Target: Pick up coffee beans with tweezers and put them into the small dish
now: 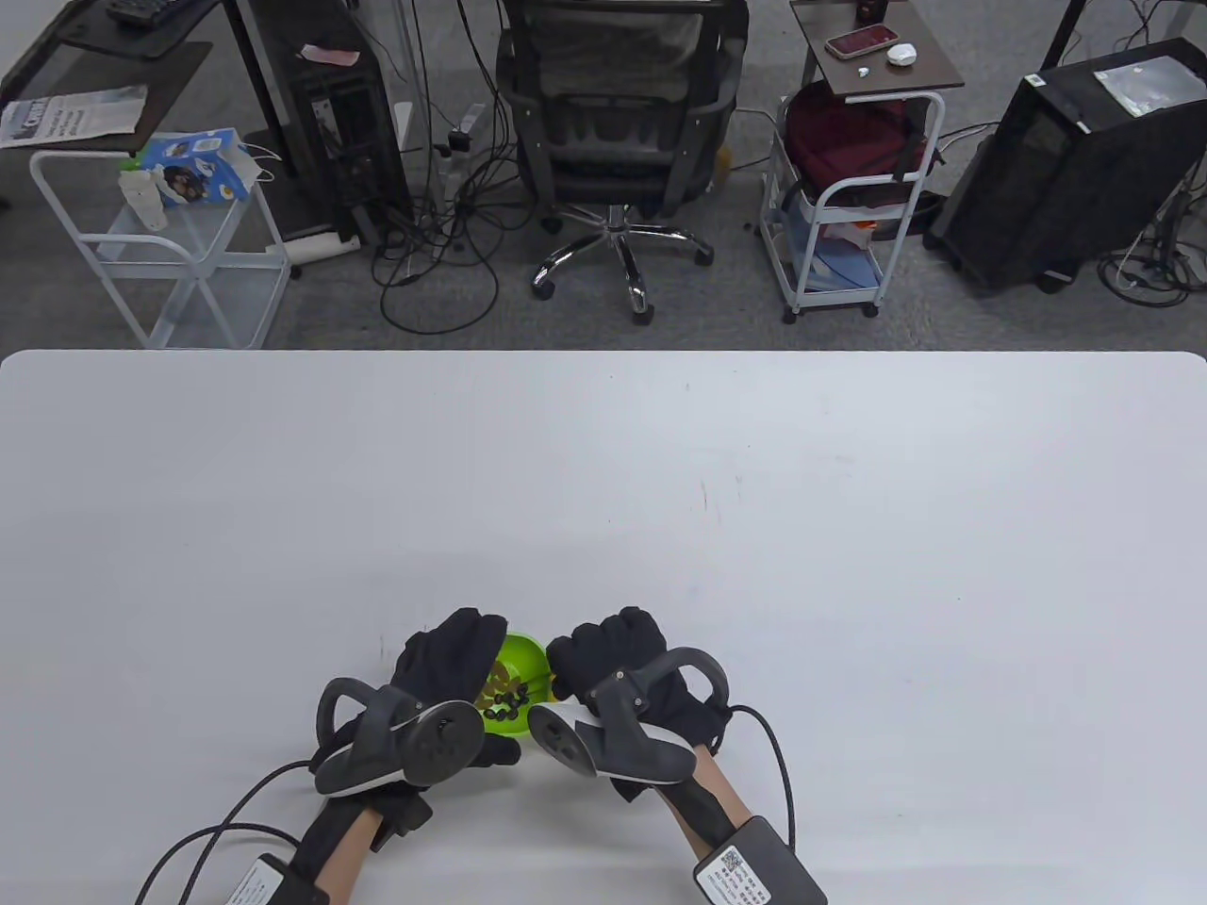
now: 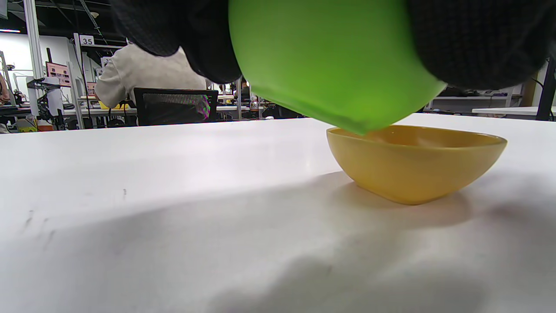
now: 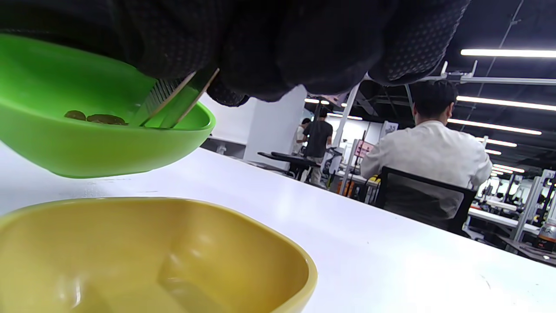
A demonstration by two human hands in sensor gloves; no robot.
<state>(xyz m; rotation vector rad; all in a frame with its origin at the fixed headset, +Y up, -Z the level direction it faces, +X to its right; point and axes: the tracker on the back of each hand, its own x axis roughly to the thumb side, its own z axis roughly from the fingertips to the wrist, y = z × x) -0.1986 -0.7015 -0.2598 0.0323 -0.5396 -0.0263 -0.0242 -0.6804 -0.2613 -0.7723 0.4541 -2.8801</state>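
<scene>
Near edge of the white table (image 1: pixel 603 490), roughly mid-width: both hands work over the two dishes.

Left hand (image 1: pixel 443 688) holds the green bowl (image 1: pixel 517 683) lifted off the table and tilted. The left wrist view shows gloved fingers (image 2: pixel 473 39) wrapped on the bowl's outer wall, its low edge hanging just above the rim of the yellow dish (image 2: pixel 412 163). The yellow dish rests flat on the table, under and just beside the green bowl; it is hidden by the hands in the table view.

Right hand (image 1: pixel 622 674) is closed around metal tweezers (image 3: pixel 176 102). The tips reach down into the green bowl, next to the coffee beans (image 3: pixel 93 117). From above, the coffee beans lie clustered at the bowl's lower side. Tips look close together, but I cannot tell whether a bean is caught between them.

The part of the yellow dish interior seen from the right wrist shows no beans.

Judgement: step in hand is the pick, tweezers at the bean pile in the source bowl, transfer not yet made. Early in the task, by the look of the dish.

Next move calls for: pinch a single bean firmly, lift clear of the green rim, carry the short way over the yellow dish, release. Left hand should keep the bowl's tilt steady so beans do not spill out.
</scene>
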